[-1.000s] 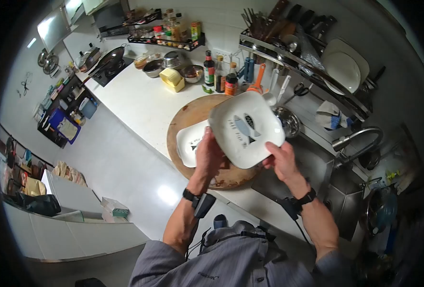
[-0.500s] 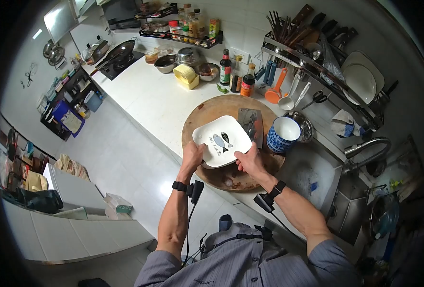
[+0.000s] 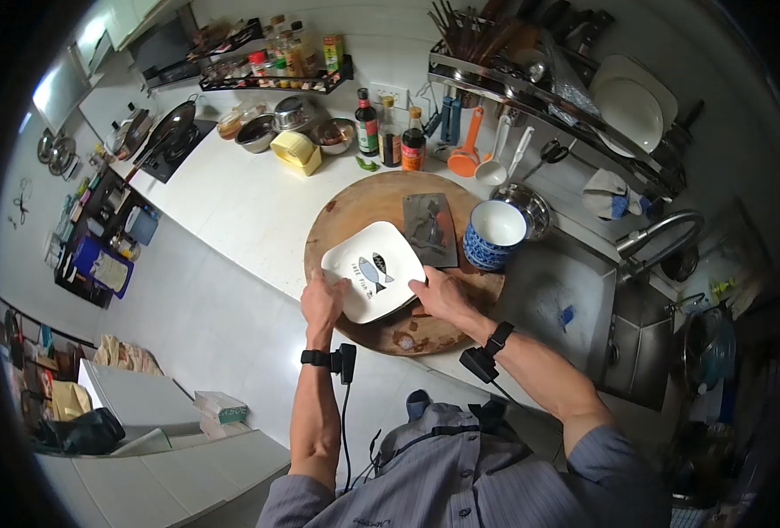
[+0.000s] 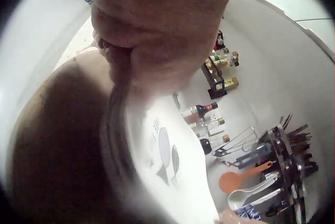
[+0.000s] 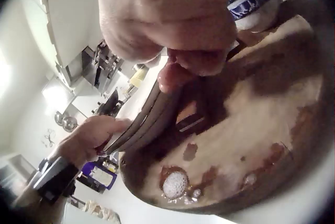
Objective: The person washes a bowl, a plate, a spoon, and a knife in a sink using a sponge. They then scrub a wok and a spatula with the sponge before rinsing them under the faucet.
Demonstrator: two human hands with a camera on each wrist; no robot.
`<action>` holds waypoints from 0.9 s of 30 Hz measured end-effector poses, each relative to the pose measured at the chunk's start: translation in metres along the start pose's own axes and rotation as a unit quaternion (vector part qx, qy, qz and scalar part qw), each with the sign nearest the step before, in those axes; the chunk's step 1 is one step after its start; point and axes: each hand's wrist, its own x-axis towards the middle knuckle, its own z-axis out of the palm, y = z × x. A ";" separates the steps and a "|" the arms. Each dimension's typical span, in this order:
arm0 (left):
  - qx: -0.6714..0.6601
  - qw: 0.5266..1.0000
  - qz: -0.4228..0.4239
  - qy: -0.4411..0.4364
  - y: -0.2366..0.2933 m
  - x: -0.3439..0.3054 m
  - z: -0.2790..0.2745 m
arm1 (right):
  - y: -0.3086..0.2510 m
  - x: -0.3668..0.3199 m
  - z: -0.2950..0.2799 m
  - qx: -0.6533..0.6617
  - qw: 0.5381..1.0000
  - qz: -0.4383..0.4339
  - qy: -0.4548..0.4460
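Both hands hold a small stack of square white plates (image 3: 355, 264) at opposite sides; the top one has a printed fish design. My left hand (image 3: 322, 304) grips the left edge, thumb over the rim. At the right edge, my right hand (image 3: 443, 295) pinches the rim, its fingers partly hidden. Stacked rims (image 5: 144, 114) show in the right wrist view, lifted at a tilt over the round wooden chopping board (image 3: 346, 207). Behind the stack a cleaver (image 3: 429, 229) with a dark broad blade lies on the board. Stacked blue-and-white bowls (image 3: 487, 249) stand right of it.
The sink (image 3: 539, 304), with suds and a blue item, lies right of the board under a faucet (image 3: 662, 231). Sauce bottles (image 3: 390, 136), a yellow container (image 3: 297, 157) and metal bowls (image 3: 333, 136) line the wall. A rack (image 3: 530, 92) hangs above with utensils.
The fish plate, earlier raised over the board beside another plate, came down onto that plate. The stacked plates are now gripped together; bowls and cleaver have come into sight.
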 end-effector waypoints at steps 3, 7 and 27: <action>0.020 1.000 0.002 -0.007 0.007 -0.002 -0.005 | 0.029 0.000 0.006 0.044 0.996 -0.048 0.054; 0.025 0.996 -0.021 0.087 0.016 -0.006 -0.006 | 0.044 -0.012 -0.002 -0.112 0.990 -0.060 0.065; 0.029 0.941 0.338 -0.001 0.070 -0.067 0.030 | 0.042 -0.016 -0.019 -0.173 0.980 -0.093 0.033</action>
